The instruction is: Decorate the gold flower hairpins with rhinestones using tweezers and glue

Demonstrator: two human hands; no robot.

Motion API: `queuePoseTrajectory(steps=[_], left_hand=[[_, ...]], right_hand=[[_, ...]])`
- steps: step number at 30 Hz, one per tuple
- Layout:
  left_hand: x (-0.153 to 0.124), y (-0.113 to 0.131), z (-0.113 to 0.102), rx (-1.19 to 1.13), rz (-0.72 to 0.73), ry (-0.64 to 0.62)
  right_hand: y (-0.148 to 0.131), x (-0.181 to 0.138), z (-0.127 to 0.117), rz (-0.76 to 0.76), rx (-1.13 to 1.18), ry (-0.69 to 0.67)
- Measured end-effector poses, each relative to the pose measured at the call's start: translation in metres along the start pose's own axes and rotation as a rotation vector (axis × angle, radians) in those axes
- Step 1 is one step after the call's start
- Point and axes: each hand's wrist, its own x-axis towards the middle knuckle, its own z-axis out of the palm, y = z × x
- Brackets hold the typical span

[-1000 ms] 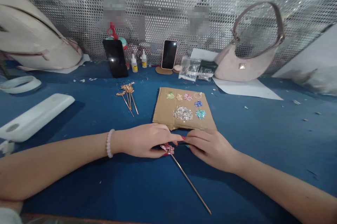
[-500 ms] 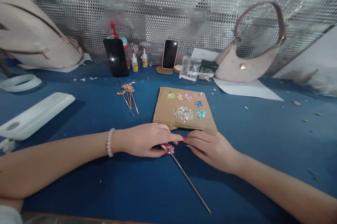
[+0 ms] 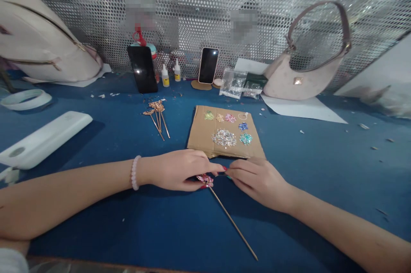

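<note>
My left hand (image 3: 180, 171) is closed on a hairpin (image 3: 233, 224). Pink stones cover its ornate head (image 3: 205, 180), which shows between thumb and fingers, and the long gold stick slants down to the right. My right hand (image 3: 258, 183) is closed on a thin tool (image 3: 221, 175) that looks like tweezers, mostly hidden by the fingers, its slim end pointing at the hairpin's head. The fingertips of both hands nearly meet. Just beyond them lies a cardboard piece (image 3: 201, 134) with small piles of silver stones (image 3: 224, 137), teal stones (image 3: 246, 138), blue stones (image 3: 243, 126) and pink stones (image 3: 230, 118).
Several gold hairpins (image 3: 158, 114) lie left of the cardboard. Behind stand two phones, a black one (image 3: 143, 69) and a smaller one (image 3: 208, 65), with glue bottles (image 3: 165, 76) between. A white power bank (image 3: 48, 139) and tape roll (image 3: 25, 99) lie left; a handbag (image 3: 298, 78) stands right.
Both hands keep almost the same place and hold. The thin tool's end has shifted slightly between the fingertips, and the whole view has moved a little.
</note>
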Motion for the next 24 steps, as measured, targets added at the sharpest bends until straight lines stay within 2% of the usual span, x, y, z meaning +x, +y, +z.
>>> queuePoseTrajectory(steps=[12, 18, 24], left_hand=[[-0.0023, -0.0026, 0.0035, 0.030, 0.020, 0.032], [-0.0048, -0.0053, 0.0063, 0.050, 0.045, 0.064], [-0.0057, -0.0079, 0.0077, 0.037, 0.051, 0.075]], right_hand=[[0.0021, -0.0010, 0.0003, 0.007, 0.042, 0.008], [-0.0016, 0.0032, -0.0056, -0.134, 0.030, -0.028], [-0.0036, 0.0052, -0.0081, -0.171, 0.012, -0.009]])
